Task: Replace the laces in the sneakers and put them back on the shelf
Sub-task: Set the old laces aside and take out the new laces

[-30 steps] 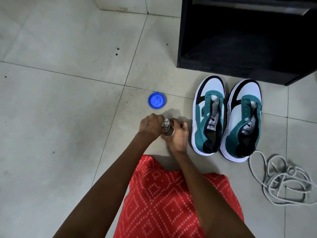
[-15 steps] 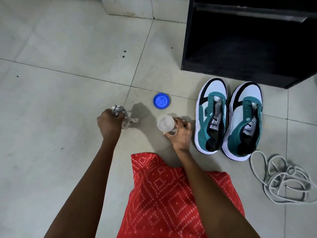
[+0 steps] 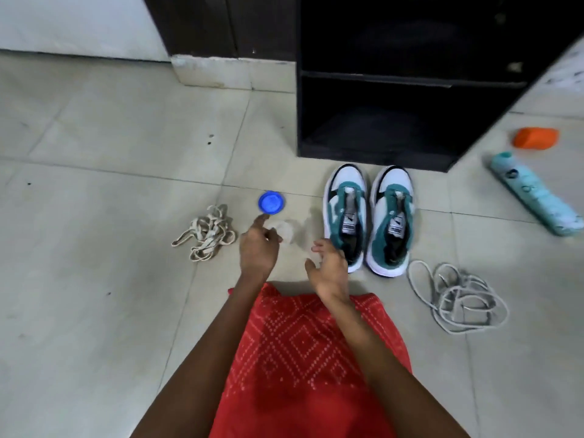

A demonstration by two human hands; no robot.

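Lying loose at centre left, the beige laces (image 3: pixel 207 233) have been let go by the left hand (image 3: pixel 257 248).
A black shelf (image 3: pixel 379 150) is seen at upper right, the sneakers (image 3: pixel 346 213) are set side by side just below it, and grey laces (image 3: pixel 458 298) are heaped at lower right. The right hand (image 3: pixel 327 267) has been taken off the blurred clear cup (image 3: pixel 286 230) and is held open, fingers relaxed. The left index is stretched toward the blue lid (image 3: pixel 271 202); that hand's grip cannot be told.
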